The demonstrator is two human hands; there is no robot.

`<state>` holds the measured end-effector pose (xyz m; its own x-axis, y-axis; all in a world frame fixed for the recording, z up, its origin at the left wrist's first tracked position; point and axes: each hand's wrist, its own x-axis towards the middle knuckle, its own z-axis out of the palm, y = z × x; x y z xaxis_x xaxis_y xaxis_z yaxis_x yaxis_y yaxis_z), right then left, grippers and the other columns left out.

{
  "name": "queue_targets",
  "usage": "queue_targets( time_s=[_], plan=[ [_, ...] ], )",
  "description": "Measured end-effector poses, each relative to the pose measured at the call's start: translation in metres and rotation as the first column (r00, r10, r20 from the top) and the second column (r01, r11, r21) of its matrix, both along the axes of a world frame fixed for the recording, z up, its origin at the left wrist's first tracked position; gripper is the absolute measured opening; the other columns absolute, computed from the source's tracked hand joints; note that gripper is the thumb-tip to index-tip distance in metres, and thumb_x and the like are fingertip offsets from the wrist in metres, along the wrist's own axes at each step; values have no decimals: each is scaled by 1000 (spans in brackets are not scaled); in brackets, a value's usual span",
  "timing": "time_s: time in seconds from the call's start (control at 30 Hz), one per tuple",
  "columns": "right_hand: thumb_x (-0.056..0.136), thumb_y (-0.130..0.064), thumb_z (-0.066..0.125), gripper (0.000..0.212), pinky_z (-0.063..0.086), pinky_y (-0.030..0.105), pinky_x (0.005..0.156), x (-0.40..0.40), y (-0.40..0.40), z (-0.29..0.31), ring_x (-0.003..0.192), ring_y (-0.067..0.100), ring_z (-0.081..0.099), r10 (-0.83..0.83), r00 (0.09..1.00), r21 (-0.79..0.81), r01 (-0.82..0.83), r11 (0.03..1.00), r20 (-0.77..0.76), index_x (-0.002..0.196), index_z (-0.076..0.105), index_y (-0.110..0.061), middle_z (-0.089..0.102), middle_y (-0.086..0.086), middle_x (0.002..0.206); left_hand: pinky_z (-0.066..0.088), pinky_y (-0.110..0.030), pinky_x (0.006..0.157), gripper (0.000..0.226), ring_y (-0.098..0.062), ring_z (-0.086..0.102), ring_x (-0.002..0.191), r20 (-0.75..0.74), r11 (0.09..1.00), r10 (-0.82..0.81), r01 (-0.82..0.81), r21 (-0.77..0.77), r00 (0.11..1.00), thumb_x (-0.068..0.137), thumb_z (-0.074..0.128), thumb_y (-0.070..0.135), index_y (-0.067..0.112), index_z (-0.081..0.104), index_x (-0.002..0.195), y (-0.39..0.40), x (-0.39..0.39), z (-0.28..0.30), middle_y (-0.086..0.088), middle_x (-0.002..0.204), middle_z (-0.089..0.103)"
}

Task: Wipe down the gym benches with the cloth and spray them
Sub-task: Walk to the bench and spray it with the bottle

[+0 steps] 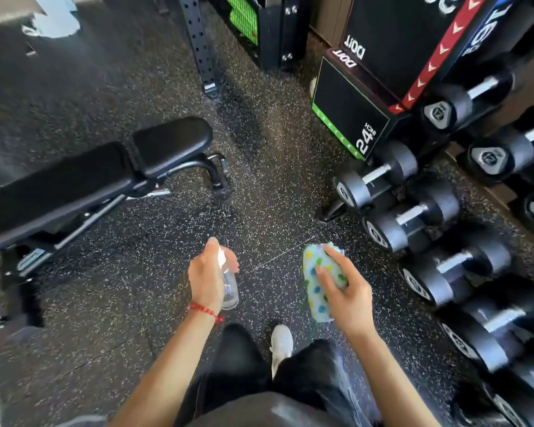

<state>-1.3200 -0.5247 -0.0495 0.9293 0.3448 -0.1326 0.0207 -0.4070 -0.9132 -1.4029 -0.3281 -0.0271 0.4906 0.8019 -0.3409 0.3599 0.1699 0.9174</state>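
A black padded gym bench (74, 180) stands on the left, its seat pad end pointing toward the middle of the floor. My left hand (205, 277) grips a small clear spray bottle (230, 288) with a white nozzle, held upright over the floor to the right of the bench. My right hand (344, 292) holds a folded pale cloth (316, 285) with coloured dots, at about the same height. Both hands are apart from the bench.
A rack of black dumbbells (429, 223) lines the right side. Stacked black plyo boxes (352, 115) stand at the upper right, and a black perforated rack upright (199, 44) rises at the top centre. Speckled rubber floor (265, 180) lies between the bench and the dumbbells.
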Motion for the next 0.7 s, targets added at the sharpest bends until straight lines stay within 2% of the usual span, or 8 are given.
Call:
queue_targets(
  time_s=[0.13,0.23,0.3,0.37,0.47,0.53,0.6,0.7],
  plan=[
    [87,-17,61,36,46,11,49,40,21,1,61,-3,60,-20,998,14,21,1000,-53,122,57,-20,68,1,90,35,-20,40,59,-27,48,54,3,1000,10,-10,-25,1000,80,31,45,-1,58,56,24,41,2,-22,59,56],
    [87,-15,60,35,46,13,44,75,50,0,57,-1,60,-15,999,5,15,1000,-44,122,57,-17,67,-3,81,43,-26,54,57,-28,55,58,6,1000,10,-10,-6,1000,86,33,43,4,60,53,54,78,-2,-16,57,61],
    [87,-16,60,35,48,17,43,102,74,-4,56,1,60,-13,1000,-13,12,1000,-27,122,57,-17,67,-4,79,42,-31,58,56,-27,55,57,16,1000,-10,10,0,1000,84,32,44,7,60,53,78,105,-8,-11,55,61],
    [87,-18,61,35,54,25,48,130,101,-8,61,5,63,-31,999,-16,30,999,-27,122,57,-20,69,-3,83,43,-31,58,57,-27,55,57,13,1000,-29,29,1,999,82,31,46,6,61,54,105,135,-11,-11,56,61],
    [86,-19,62,35,55,26,54,172,144,-7,65,4,63,-73,997,-8,72,997,-15,121,58,-22,69,-3,87,43,-31,59,59,-25,54,54,24,997,-73,73,8,997,81,31,47,4,59,51,149,183,-12,-13,55,59],
    [86,-22,62,32,56,25,60,199,173,-2,73,7,65,-89,996,-22,88,996,-16,117,58,-29,69,-1,93,40,-26,50,62,-18,50,44,1,995,-99,99,34,995,82,30,47,-2,58,56,174,213,-5,-7,48,54],
    [86,-24,62,32,57,30,69,223,198,4,83,11,66,-95,995,-24,94,995,-13,114,55,-39,68,-1,101,36,-24,45,62,-16,44,39,-9,993,-114,115,31,993,87,32,43,-5,59,58,196,240,0,0,41,50],
    [85,-24,63,33,56,35,74,254,225,10,89,13,65,-102,995,-23,102,995,-8,114,55,-39,67,-1,106,34,-22,40,57,-18,42,39,-20,993,-115,115,10,993,96,34,32,-2,58,57,220,275,2,2,40,49]
  ],
)
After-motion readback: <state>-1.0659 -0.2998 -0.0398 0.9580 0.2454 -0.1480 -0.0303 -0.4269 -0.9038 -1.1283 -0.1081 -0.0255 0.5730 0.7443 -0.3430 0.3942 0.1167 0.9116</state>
